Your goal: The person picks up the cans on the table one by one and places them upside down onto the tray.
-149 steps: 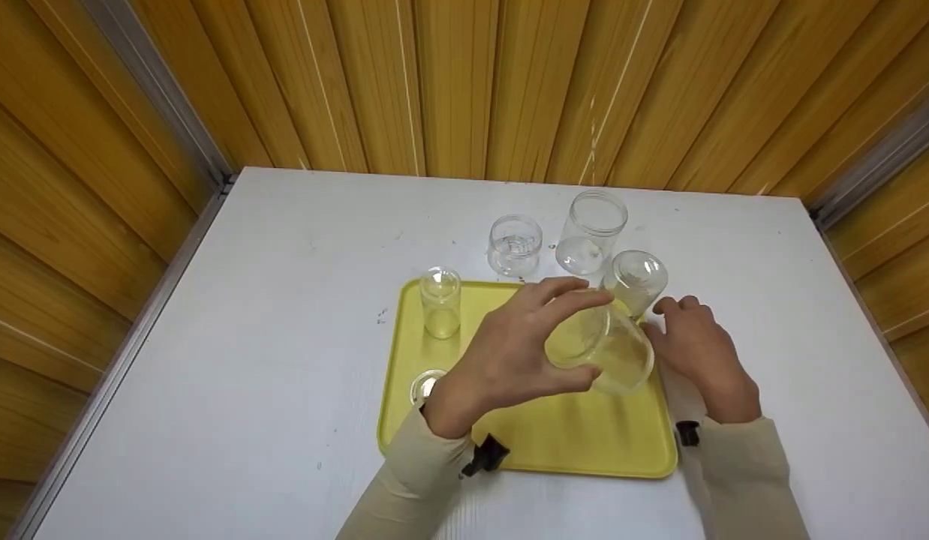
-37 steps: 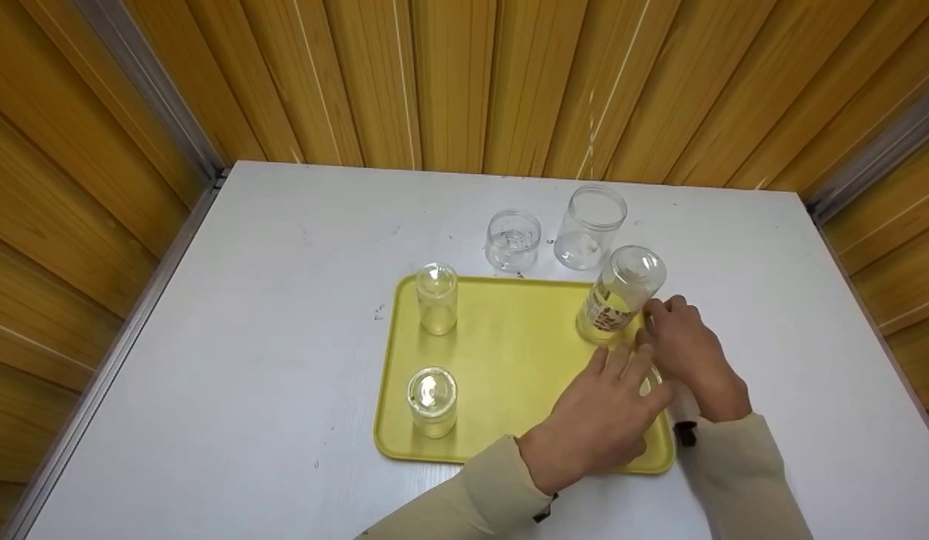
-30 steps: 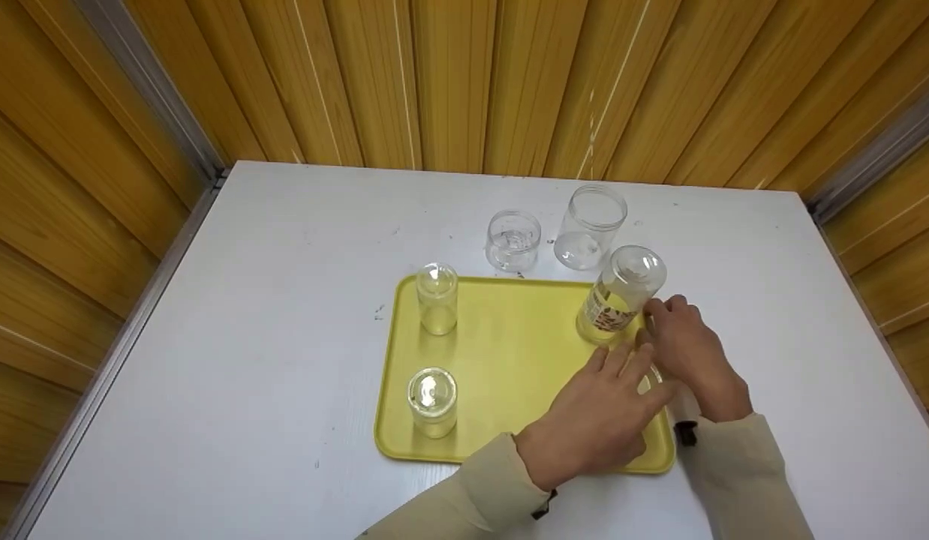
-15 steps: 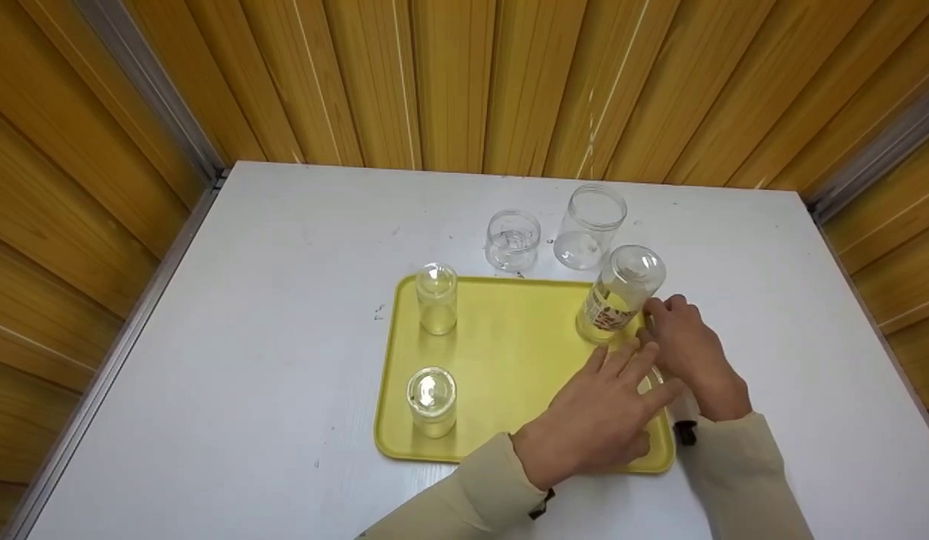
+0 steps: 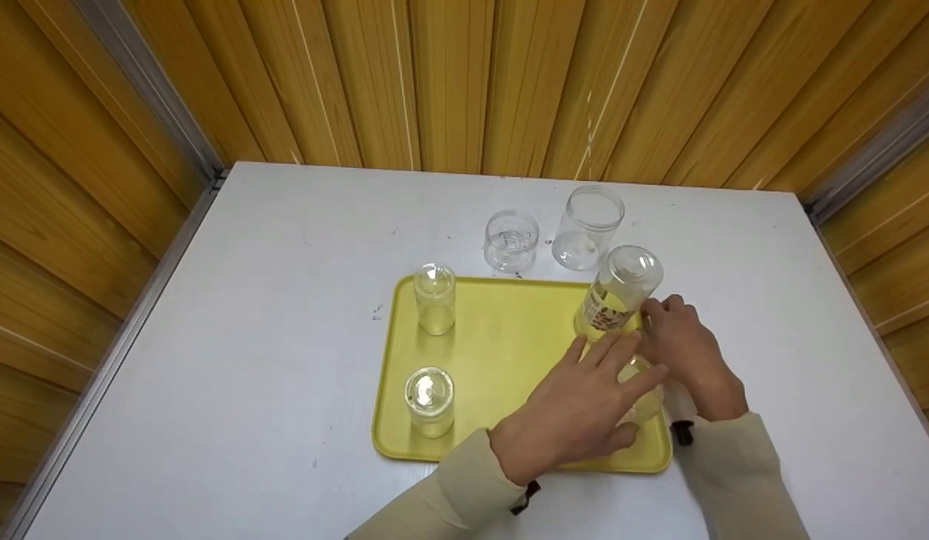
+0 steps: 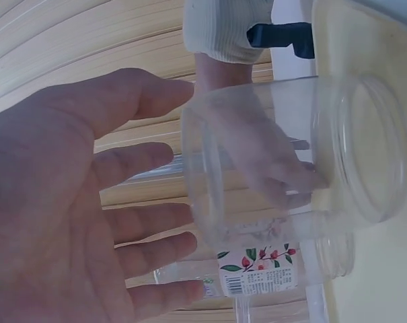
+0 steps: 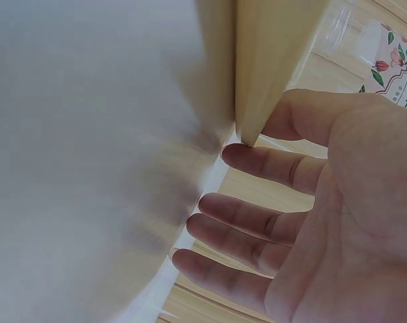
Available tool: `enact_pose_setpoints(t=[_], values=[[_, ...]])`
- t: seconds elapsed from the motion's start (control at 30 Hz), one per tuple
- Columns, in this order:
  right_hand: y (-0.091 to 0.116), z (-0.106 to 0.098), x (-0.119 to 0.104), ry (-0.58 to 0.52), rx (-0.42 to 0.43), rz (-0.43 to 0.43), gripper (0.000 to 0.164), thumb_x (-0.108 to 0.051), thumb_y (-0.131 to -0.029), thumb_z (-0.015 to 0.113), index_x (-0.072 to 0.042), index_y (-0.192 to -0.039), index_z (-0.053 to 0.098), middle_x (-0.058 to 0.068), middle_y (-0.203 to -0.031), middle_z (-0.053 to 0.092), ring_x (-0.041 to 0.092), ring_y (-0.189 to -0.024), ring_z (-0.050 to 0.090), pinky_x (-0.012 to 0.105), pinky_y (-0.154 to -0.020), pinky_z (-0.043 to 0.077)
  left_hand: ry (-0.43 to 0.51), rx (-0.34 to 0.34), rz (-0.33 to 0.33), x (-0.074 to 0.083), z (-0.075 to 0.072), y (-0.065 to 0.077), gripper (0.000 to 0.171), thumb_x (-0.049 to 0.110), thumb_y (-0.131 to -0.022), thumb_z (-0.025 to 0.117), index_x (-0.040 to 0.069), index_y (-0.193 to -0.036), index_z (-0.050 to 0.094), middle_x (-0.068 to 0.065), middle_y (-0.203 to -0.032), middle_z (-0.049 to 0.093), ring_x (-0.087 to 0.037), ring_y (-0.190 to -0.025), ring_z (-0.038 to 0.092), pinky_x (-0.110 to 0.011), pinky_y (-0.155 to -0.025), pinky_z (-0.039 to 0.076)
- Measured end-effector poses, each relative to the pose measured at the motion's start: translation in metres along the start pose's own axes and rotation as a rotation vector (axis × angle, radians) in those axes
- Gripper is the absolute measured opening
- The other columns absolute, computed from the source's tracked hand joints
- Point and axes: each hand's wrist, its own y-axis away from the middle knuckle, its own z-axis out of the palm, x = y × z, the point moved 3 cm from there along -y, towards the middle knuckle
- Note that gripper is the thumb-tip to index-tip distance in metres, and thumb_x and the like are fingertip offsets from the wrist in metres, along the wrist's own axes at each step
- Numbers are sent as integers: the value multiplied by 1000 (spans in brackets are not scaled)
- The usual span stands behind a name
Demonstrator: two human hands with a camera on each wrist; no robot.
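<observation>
A wide clear plastic jar (image 6: 264, 155) stands mouth down at the tray's front right, partly hidden by my left hand in the head view. My left hand (image 5: 566, 409) is beside it, fingers spread; the left wrist view shows a small gap between fingertips and jar. My right hand (image 5: 686, 349) pinches the right rim of the yellow tray (image 5: 509, 360), thumb above and index finger beneath. Behind the left hand is an upturned clear jar with a floral label (image 5: 605, 309). Two slim clear jars stand upturned on the tray's left side, one behind (image 5: 435, 300), one in front (image 5: 430, 401).
Beyond the tray's back edge, a short clear jar (image 5: 511, 240) and a taller clear jar (image 5: 588, 225) stand mouth up on the white table (image 5: 269, 315). Yellow wood-patterned panels (image 5: 449, 82) rise behind the table and along both sides.
Five seconds ago my left hand held the wide jar tilted over the tray; now it stands there, released. The left hand has just drawn back leftward. My right hand stays at the tray's rim.
</observation>
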Motion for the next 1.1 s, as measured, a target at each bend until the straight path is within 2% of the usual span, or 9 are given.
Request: enact_pose_setpoints(t=[0.2,0.37,0.5,0.67,0.87,1.0,1.1], values=[[0,1,1,3,18,-15,44,-23,-104,56,8,-135,58,34,-122,53,52,-113,55,68,-77,54,66,-2,-26,-12,-18,12,67,45,-94,76,27,-154,54,-10,-161,44,-28,-151,39,-51,-115,42],[0,0,2,15,32,-33,42,-20,-103,55,9,-133,59,34,-120,53,53,-110,55,68,-76,53,102,-1,-37,-21,-29,29,66,43,-95,76,26,-154,54,-11,-162,43,-30,-149,41,-52,-116,41],[2,0,3,18,43,-32,40,-19,-103,55,9,-131,59,34,-119,53,54,-110,55,68,-75,53,96,-27,-39,-27,-36,40,68,44,-96,74,25,-156,51,-12,-163,43,-31,-150,40,-53,-117,39],[1,1,3,17,53,-43,39,-18,-102,56,9,-130,60,34,-118,54,53,-109,56,67,-74,53,47,-67,-64,-34,-47,46,75,50,-96,74,23,-160,47,-13,-164,42,-31,-151,40,-52,-119,37],[0,3,1,12,47,-46,38,-17,-101,56,8,-129,60,33,-117,54,52,-107,55,66,-73,53,37,-106,-64,-48,-66,41,81,54,-96,72,22,-164,40,-14,-166,40,-32,-152,38,-54,-120,35],[1,1,1,6,28,-36,39,-19,-102,53,8,-130,59,32,-121,53,52,-110,53,67,-75,52,82,-130,-61,-64,-79,32,83,53,-97,72,21,-165,38,-15,-166,39,-33,-152,38,-54,-120,35],[0,0,1,8,28,-32,40,-19,-102,53,8,-131,59,32,-121,53,51,-110,53,66,-75,52,95,-151,-83,-78,-86,23,83,53,-97,72,19,-165,38,-14,-167,38,-33,-152,38,-54,-120,35]])
